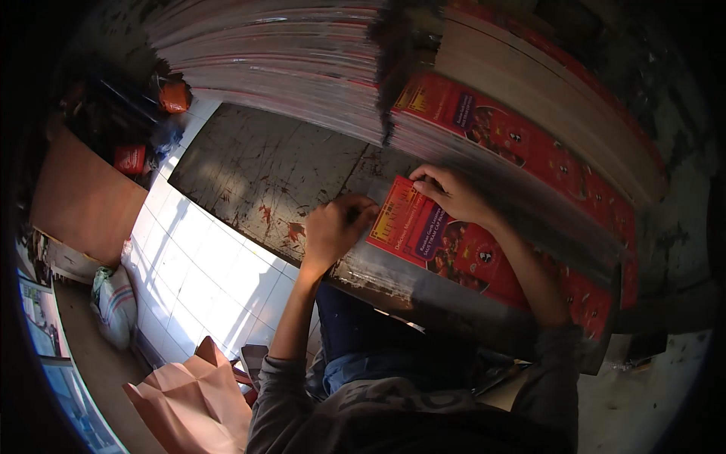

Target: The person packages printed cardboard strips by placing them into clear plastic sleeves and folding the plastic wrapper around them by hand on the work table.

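A long red printed sheet (pixel 481 256), with yellow lettering and food pictures, lies slantwise on the worn metal table (pixel 261 163) in front of me. Shiny clear plastic (pixel 386 272) shows along its near edge. My right hand (pixel 452 195) rests on the sheet's far edge, its fingers bent and pressed against it by the top left corner. At the sheet's left end is my left hand (pixel 333 229), fingers curled with thumb and fingertips together. Whatever lies between those fingertips is too small to make out.
A tall stack of thin sheets (pixel 280 60) stands at the table's far side. More red printed sheets (pixel 522 144) are piled at the right. A brown board (pixel 87 197), a white sack (pixel 115 306) and brown paper (pixel 189 397) lie to the left, around the tiled floor (pixel 200 268).
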A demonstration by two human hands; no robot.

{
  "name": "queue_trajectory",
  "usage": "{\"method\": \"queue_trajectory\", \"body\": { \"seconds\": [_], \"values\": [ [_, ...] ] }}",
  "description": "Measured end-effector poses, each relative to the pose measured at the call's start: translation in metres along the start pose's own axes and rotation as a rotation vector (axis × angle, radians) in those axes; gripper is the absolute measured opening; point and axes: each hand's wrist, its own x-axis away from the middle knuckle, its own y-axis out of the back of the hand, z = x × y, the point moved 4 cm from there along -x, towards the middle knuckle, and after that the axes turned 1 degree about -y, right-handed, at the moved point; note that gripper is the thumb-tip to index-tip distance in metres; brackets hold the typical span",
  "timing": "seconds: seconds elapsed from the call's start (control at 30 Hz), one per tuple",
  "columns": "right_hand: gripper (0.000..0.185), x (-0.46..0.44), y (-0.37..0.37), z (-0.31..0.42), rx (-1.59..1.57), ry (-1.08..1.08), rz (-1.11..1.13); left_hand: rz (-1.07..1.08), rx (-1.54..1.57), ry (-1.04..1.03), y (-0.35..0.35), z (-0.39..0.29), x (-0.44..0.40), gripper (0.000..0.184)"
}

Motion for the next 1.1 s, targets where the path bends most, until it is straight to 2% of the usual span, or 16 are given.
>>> {"method": "queue_trajectory", "body": {
  "seconds": [0.03,0.13,0.23,0.47,0.57,0.63,0.87,0.93,0.97,1.03,1.07,1.1],
  "values": [
    [0.022,0.0,0.001,0.001,-0.016,-0.065,0.019,-0.016,-0.038,-0.019,0.0,0.0,0.0,0.019],
    [0.027,-0.001,0.006,0.009,-0.042,-0.036,0.134,-0.012,-0.063,-0.012,0.001,-0.002,0.001,0.017],
    [0.028,-0.001,0.002,0.003,-0.101,0.096,0.065,-0.017,-0.095,-0.017,-0.001,-0.001,0.001,0.015],
    [0.024,-0.001,0.01,0.016,0.016,0.15,0.036,-0.012,-0.141,-0.008,-0.002,-0.007,0.001,0.015],
    [0.022,-0.002,0.01,0.014,0.014,0.071,0.111,-0.007,-0.12,-0.014,-0.002,-0.005,0.002,0.014],
    [0.023,-0.004,0.009,0.012,-0.018,0.161,0.131,-0.02,-0.078,-0.028,-0.003,-0.004,0.002,0.012],
    [0.027,0.001,-0.001,0.006,0.023,0.08,0.087,0.036,0.108,-0.016,-0.002,-0.002,0.003,0.014],
    [0.029,0.001,0.002,0.013,-0.003,0.095,0.095,0.254,0.105,0.092,0.003,-0.01,0.007,0.024],
    [0.029,0.0,0.005,0.013,0.011,0.102,0.091,0.245,0.108,0.079,0.008,-0.012,0.011,0.024],
    [0.031,0.0,-0.001,0.005,-0.067,0.073,0.145,0.384,0.117,0.039,0.013,-0.014,0.028,0.04],
    [0.035,-0.001,-0.002,0.005,-0.074,0.18,0.101,0.448,0.135,0.071,0.015,-0.013,0.033,0.051],
    [0.035,-0.002,-0.004,0.001,-0.087,0.177,0.1,0.455,0.128,0.079,0.014,-0.012,0.038,0.051]
  ]
}}
